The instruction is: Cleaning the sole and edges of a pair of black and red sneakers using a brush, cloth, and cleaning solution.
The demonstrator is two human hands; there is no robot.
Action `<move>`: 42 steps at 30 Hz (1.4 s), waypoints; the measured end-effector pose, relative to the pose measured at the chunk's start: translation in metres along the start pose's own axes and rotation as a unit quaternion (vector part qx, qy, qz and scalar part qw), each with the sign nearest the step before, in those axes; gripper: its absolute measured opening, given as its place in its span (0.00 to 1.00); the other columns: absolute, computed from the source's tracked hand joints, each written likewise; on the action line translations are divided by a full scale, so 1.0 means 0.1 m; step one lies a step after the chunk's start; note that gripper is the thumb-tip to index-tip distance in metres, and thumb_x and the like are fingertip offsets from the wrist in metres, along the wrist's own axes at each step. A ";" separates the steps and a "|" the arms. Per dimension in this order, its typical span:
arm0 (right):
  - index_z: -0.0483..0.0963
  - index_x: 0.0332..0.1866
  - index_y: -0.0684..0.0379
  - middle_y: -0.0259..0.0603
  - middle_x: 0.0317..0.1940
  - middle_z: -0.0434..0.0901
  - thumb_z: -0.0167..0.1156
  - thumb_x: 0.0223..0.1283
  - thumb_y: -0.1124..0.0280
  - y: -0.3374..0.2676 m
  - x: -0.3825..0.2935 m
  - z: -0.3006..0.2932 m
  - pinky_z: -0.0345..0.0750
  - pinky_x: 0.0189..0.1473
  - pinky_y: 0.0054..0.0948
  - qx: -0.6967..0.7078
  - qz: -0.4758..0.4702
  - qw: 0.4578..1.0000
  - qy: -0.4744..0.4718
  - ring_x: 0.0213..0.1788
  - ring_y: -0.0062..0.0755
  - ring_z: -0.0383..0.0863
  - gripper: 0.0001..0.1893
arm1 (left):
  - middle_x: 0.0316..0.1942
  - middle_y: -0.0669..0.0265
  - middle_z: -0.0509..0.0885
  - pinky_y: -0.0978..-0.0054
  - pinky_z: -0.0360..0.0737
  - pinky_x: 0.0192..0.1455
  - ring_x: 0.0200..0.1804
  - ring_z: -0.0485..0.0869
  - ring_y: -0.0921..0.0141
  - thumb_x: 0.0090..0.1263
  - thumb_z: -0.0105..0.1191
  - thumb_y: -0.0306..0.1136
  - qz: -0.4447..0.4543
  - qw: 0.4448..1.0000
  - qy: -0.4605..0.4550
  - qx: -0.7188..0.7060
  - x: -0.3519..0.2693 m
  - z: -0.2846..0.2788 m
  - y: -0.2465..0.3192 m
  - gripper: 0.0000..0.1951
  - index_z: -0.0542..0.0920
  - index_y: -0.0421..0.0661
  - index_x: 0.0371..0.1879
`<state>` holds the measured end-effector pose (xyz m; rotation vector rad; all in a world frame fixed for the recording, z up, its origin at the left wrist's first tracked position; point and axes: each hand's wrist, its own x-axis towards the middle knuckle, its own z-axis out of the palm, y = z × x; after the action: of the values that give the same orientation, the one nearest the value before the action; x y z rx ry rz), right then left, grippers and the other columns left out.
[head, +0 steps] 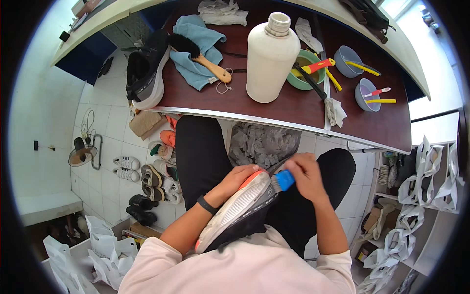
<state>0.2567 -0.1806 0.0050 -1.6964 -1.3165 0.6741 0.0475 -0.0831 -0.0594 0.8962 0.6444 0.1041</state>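
Note:
Across my lap lies a black and grey sports shoe on its side, its white textured midsole and orange-tipped sole facing up and left. My left hand grips it at the sole's far end. In my right hand is a blue-handled brush, its bristles at the shoe's grey side panel. The matching-looking dark sneaker stands at the table's left edge. Beside it, a wooden-handled brush rests on a blue cloth. A large white plastic bottle stands uncapped.
The dark red table also holds a green bowl with brushes, two grey-blue bowls with brushes, and crumpled tissues. A bag of used tissues sits underneath. Shoes and a fan are at left, bagged shelves at right.

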 end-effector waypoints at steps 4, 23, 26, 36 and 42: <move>0.78 0.24 0.57 0.36 0.16 0.73 0.61 0.61 0.57 0.45 0.08 0.24 0.61 0.50 0.34 -0.077 0.085 0.993 -0.034 0.25 0.34 0.71 0.16 | 0.40 0.62 0.86 0.80 0.77 0.49 0.42 0.82 0.76 0.78 0.44 0.42 -0.043 0.998 0.046 -0.002 0.08 -0.08 -0.06 0.19 0.83 0.38 0.49; 0.73 0.15 0.55 0.35 0.14 0.75 0.61 0.47 0.62 0.46 0.33 0.58 0.61 0.55 0.39 -0.104 -0.019 0.994 0.002 0.23 0.35 0.75 0.12 | 0.36 0.65 0.85 0.80 0.74 0.46 0.39 0.80 0.76 0.75 0.48 0.40 -0.016 0.990 0.125 0.060 0.17 -0.14 -0.23 0.18 0.84 0.36 0.44; 0.73 0.16 0.54 0.34 0.14 0.75 0.61 0.47 0.61 0.73 0.33 0.47 0.61 0.56 0.39 -0.131 0.016 0.991 -0.010 0.24 0.35 0.75 0.11 | 0.37 0.65 0.86 0.79 0.75 0.47 0.39 0.80 0.76 0.75 0.48 0.40 -0.040 0.988 0.132 0.064 0.17 -0.10 -0.15 0.18 0.84 0.36 0.44; 0.73 0.16 0.56 0.37 0.13 0.72 0.61 0.47 0.63 0.58 0.32 0.57 0.61 0.54 0.38 -0.095 0.004 0.995 0.004 0.23 0.36 0.72 0.12 | 0.36 0.65 0.85 0.79 0.75 0.46 0.38 0.80 0.76 0.73 0.49 0.38 0.014 0.983 0.137 0.124 0.17 -0.10 -0.16 0.17 0.84 0.34 0.43; 0.72 0.15 0.57 0.37 0.13 0.72 0.61 0.46 0.64 0.86 0.28 0.56 0.61 0.53 0.37 -0.052 0.046 0.998 0.003 0.24 0.36 0.72 0.12 | 0.34 0.66 0.85 0.80 0.74 0.43 0.36 0.79 0.77 0.74 0.49 0.38 0.020 0.982 0.122 0.143 0.17 -0.17 -0.21 0.17 0.84 0.35 0.41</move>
<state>0.2602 -0.1436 -0.0943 -1.8494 -1.2962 0.6634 0.0482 -0.0787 -0.0914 1.1863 0.8843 0.1621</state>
